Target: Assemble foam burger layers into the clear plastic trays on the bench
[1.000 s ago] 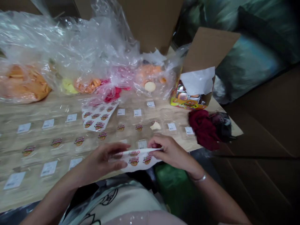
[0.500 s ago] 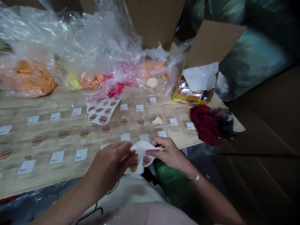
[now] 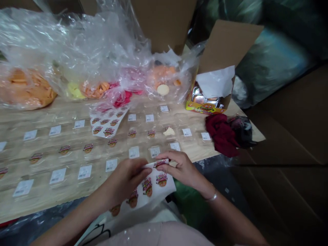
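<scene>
A white sheet of burger stickers (image 3: pixel 153 186) hangs between my two hands, in front of my body at the table's near edge. My left hand (image 3: pixel 129 176) pinches its upper left edge between thumb and fingers. At the upper right edge, my right hand (image 3: pixel 179 167) has thumb and fingers closed on the same sheet, beside one sticker near the fold. Just beyond the hands lie clear plastic containers (image 3: pixel 134 152) in rows, some bearing white barcode labels (image 3: pixel 84 171), others a burger sticker (image 3: pixel 88 148). A second sticker sheet (image 3: pixel 109 124) rests farther back.
Plastic bags of orange, yellow and pink pieces (image 3: pixel 30 89) line the back of the wooden table. An open carton (image 3: pixel 207 106) with wrapped items stands at the back right. A dark red cloth (image 3: pixel 221 135) and a black bag (image 3: pixel 241 131) lie at the right edge.
The sticker sheet, bent and crumpled between my hands before, is now spread flatter with more stickers facing me. My left hand has turned slightly; the view has shifted a little right.
</scene>
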`<state>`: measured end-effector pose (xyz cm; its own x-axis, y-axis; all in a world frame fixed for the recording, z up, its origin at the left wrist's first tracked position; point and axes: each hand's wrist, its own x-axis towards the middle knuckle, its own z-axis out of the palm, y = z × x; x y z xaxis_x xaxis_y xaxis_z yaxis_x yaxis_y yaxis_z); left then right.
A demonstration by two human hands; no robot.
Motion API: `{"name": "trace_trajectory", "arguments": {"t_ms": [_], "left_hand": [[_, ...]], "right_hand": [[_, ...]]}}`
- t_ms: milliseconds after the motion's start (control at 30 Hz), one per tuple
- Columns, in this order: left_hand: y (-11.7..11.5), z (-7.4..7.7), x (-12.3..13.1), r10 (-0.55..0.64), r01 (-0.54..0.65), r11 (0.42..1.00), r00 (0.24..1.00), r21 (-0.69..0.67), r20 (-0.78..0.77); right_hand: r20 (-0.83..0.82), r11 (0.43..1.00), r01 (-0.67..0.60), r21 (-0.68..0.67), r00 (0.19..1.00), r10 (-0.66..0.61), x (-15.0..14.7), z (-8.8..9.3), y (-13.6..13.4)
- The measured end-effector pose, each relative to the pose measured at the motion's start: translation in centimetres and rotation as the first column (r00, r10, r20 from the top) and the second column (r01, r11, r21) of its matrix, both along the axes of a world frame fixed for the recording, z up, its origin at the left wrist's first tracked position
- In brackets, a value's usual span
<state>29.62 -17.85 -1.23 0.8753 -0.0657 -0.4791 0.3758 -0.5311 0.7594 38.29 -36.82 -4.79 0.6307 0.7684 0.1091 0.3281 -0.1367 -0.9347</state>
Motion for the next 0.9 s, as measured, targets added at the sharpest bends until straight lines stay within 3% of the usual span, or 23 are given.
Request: {"name": "trace_trajectory", "arguments": {"t_ms": [100, 200, 267, 300, 367, 433, 500, 567, 667, 733, 800, 900], "left_hand": [[0.3, -0.5, 0.5, -0.027, 0.027, 1.0, 0.999, -0.006, -0.022], [0.3, -1.1, 1.2, -0.029, 0.022, 0.995, 0.997, -0.093, -0.075], [0.3, -1.9, 1.5, -0.022, -0.005, 0.979, 0.992, -0.206, -0.126], [0.3, -2.5, 1.7, -0.026, -0.018, 0.96, 0.988, -0.279, -0.154], [0.3, -3.6, 2.0, -0.053, -0.027, 0.92, 0.98, -0.39, -0.193], [0.1, -4.4, 2.5, -0.092, 0.006, 0.923, 0.975, -0.384, -0.204], [-0.6, -4.5, 3.5, -0.152, 0.113, 0.961, 0.978, -0.251, -0.14], [-1.8, -3.9, 5.2, -0.282, 0.285, 0.957, 0.958, -0.051, 0.052], [-4.6, -3.4, 8.8, -0.542, 0.465, 0.84, 0.756, 0.282, 0.368], [-6.3, -4.0, 11.0, -0.636, 0.485, 0.767, 0.662, 0.42, 0.397], [-7.3, -5.4, 12.5, -0.669, 0.491, 0.731, 0.651, 0.475, 0.357], [-7.6, -7.6, 13.1, -0.668, 0.481, 0.73, 0.653, 0.486, 0.356]], "right_hand": [[0.274, 0.999, -0.003, 0.049, 0.962, -0.011, 0.6, 0.1, -0.4], [0.611, 0.999, 0.014, 0.043, 0.791, -0.038, 0.9, 0.0, -0.9], [0.727, 0.998, 0.007, 0.06, 0.685, -0.049, 0.7, -0.2, -1.2], [0.74, 0.997, -0.01, 0.079, 0.671, -0.052, 0.5, -0.2, -1.3], [0.663, 0.988, -0.022, 0.153, 0.744, -0.087, 0.4, -0.3, -1.6], [0.453, 0.962, 0.052, 0.268, 0.875, -0.174, 0.9, -0.5, -2.3], [0.21, 0.921, 0.223, 0.319, 0.931, -0.298, 2.7, -0.8, -3.7], [0.072, 0.877, 0.401, 0.265, 0.898, -0.433, 5.7, -1.3, -5.8], [-0.027, 0.826, 0.548, 0.129, 0.835, -0.55, 10.8, -2.2, -9.2], [-0.074, 0.824, 0.565, 0.052, 0.825, -0.561, 13.3, -2.7, -10.6], [-0.092, 0.852, 0.523, -0.023, 0.848, -0.522, 14.9, -3.0, -10.8], [-0.083, 0.912, 0.401, -0.091, 0.909, -0.408, 16.7, -3.6, -9.5]]}}
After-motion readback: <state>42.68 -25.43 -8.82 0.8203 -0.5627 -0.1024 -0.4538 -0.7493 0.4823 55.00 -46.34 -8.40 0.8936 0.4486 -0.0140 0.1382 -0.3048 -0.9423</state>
